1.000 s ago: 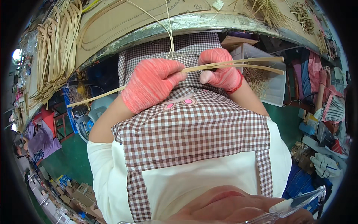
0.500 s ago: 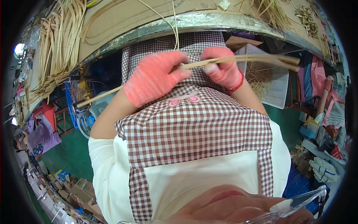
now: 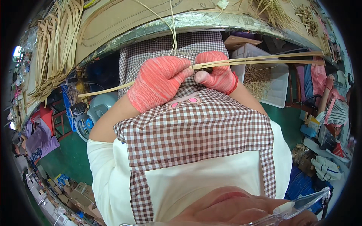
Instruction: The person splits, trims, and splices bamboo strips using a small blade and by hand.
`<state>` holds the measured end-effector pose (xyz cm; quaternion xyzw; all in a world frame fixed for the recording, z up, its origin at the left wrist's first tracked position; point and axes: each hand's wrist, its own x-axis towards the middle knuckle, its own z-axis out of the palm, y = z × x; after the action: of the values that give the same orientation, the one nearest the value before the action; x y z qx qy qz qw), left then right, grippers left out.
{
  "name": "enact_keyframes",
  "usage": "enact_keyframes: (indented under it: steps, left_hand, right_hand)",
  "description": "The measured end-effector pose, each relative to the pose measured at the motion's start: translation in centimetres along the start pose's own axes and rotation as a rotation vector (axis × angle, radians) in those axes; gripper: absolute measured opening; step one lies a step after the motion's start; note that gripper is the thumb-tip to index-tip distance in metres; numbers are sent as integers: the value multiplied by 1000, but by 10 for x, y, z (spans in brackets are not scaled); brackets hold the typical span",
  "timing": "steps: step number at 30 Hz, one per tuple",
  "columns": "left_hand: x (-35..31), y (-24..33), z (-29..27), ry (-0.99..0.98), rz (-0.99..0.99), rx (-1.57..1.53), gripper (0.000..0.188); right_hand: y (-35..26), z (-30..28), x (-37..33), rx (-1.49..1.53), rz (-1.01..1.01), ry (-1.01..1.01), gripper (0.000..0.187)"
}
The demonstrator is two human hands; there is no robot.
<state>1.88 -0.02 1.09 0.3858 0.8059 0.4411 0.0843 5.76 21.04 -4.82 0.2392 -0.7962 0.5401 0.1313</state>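
Note:
My left hand (image 3: 160,81), in a pink knitted glove, is closed round a long, thin, pale strip that looks like bamboo or cane (image 3: 105,90). One end of the strip sticks out past my left wrist. Between my hands the strip parts into two lengths (image 3: 275,58) that run far to the right, slightly spread. My right hand (image 3: 218,73), gloved alike, is curled at the parting, its thumb below the strip. Something small and dark shows between its thumb and fingers; its kind is unclear. Both hands are close together before my checked apron (image 3: 200,132).
Ahead curves a worktable edge (image 3: 188,24), with bundled pale strips (image 3: 56,45) at left and thinner ones (image 3: 273,15) at right. Two thin strands (image 3: 173,34) hang over the edge. A translucent bin (image 3: 277,81) of shavings stands at right, a grey plastic stool (image 3: 103,107) at left.
The two parted lengths reach farther right and stand wider apart. My right hand has moved slightly left, near my left fingers. The strip's left end has risen a little in view.

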Motion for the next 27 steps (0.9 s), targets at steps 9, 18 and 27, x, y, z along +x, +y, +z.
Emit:
enact_keyframes:
  steps: [9,18,27]
  left_hand:
    - [-2,-5,3,8,53,-60,16]
    - [-7,-3,-1,-23,-66,25,17]
    - [-1,-10,4,44,87,45,19]
  right_hand:
    - [0,-6,4,-165,-18,-135,52]
    - [-2,-6,-1,-15,5,6,43]
    - [-2,-6,1,88,70,-42,43]
